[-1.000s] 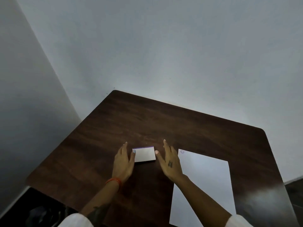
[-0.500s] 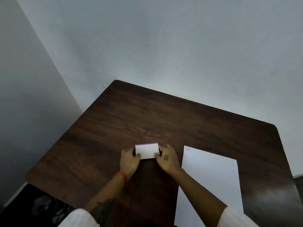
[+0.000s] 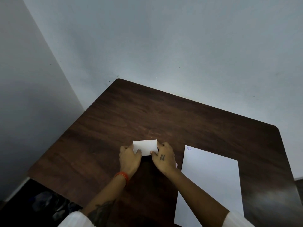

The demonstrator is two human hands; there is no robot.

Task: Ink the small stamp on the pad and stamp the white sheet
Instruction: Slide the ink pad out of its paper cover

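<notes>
A small white ink pad case (image 3: 145,147) sits in the middle of the dark wooden table (image 3: 164,115). My left hand (image 3: 129,158) grips its left end and my right hand (image 3: 164,158) grips its right end, thumbs on the near face. Its lid is tilted up, so the white top faces me. To the right lies the white sheet (image 3: 211,182), with one small purple round stamp mark (image 3: 189,148) at its far left corner. The small stamp itself is not visible.
Grey walls meet in a corner behind the table's far left corner. The floor shows dark below the table's left edge, with dim shapes (image 3: 49,205) on it.
My hands were open beside the pad case, then closed on both its ends. The purple edge seen earlier is gone and the lid now tilts up.
</notes>
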